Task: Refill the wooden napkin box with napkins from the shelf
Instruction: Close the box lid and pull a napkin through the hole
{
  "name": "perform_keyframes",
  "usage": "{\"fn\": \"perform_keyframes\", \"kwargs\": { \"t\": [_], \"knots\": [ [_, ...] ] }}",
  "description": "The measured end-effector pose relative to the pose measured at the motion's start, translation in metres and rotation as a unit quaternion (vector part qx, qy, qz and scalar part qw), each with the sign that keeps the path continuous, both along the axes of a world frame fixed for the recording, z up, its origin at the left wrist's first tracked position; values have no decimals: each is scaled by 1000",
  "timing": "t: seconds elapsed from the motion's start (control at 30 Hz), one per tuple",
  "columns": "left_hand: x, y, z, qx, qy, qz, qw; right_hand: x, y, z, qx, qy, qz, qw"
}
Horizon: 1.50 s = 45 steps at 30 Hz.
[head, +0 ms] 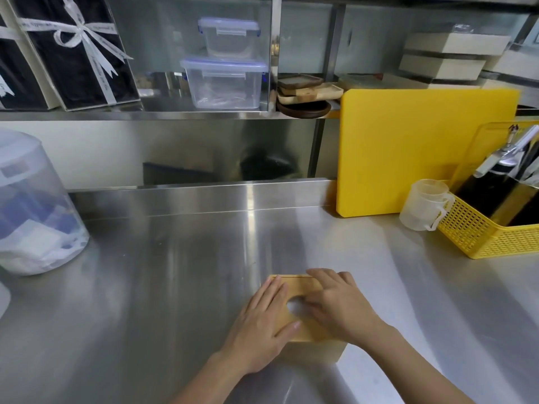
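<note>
Both hands are laid flat, palms down, on the lid of the wooden napkin box (303, 313). The left hand (264, 325) covers the near left part of the lid, fingers extended and together, thumb reaching toward the lid's opening. The right hand (338, 304) is spread over the right part, fingertips at the far edge. Neither hand is closed around anything; contact is by pressing only.

The box is placed on the steel counter (175, 272), near its front edge and well apart from other items. It is judged rigid, light and smooth-sided, so it may slide on the polished steel unless steadied. The lid is best taken at its side edges or through the opening; whether it lifts or slides cannot be determined from this view.

The box is seen as pale, honey-coloured wood, rectangular, with an oval opening in the lid through which something white, possibly a napkin, is glimpsed. A seam is noted along the far edge of the lid.

Napkins on the shelf (145, 115) are not positively identified.
</note>
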<state>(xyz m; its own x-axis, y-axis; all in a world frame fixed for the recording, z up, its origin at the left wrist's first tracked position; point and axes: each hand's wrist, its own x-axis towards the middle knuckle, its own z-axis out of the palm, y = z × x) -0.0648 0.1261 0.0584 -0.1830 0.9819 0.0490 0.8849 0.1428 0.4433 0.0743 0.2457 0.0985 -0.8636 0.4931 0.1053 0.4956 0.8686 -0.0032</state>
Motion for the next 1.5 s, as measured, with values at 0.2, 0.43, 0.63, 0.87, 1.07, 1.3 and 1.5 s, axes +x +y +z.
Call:
{"fn": "perform_keyframes", "kwargs": {
  "t": [0.2,0.43,0.63,0.87,1.07,1.3,1.5],
  "knots": [
    [0,0,8,-26,-35,-6,999,-29,-13,11,-37,-191,-38,980],
    [1,1,3,-4,-38,-6,999,-46,-15,18,-9,-257,-28,966],
    [0,3,0,-4,-54,-1,999,-41,-7,12,-70,-161,-12,984],
    [1,0,2,-3,-60,0,998,-35,2,1,-48,-66,58,995],
    [2,-1,5,-16,-19,-12,1000,-23,10,-9,22,9,91,996],
    [4,-1,6,-26,-16,-17,999,-16,13,4,-111,-19,106,988],
    [4,-1,2,-18,-26,-21,999,-19,4,3,-68,-92,57,992]
  ]
}}
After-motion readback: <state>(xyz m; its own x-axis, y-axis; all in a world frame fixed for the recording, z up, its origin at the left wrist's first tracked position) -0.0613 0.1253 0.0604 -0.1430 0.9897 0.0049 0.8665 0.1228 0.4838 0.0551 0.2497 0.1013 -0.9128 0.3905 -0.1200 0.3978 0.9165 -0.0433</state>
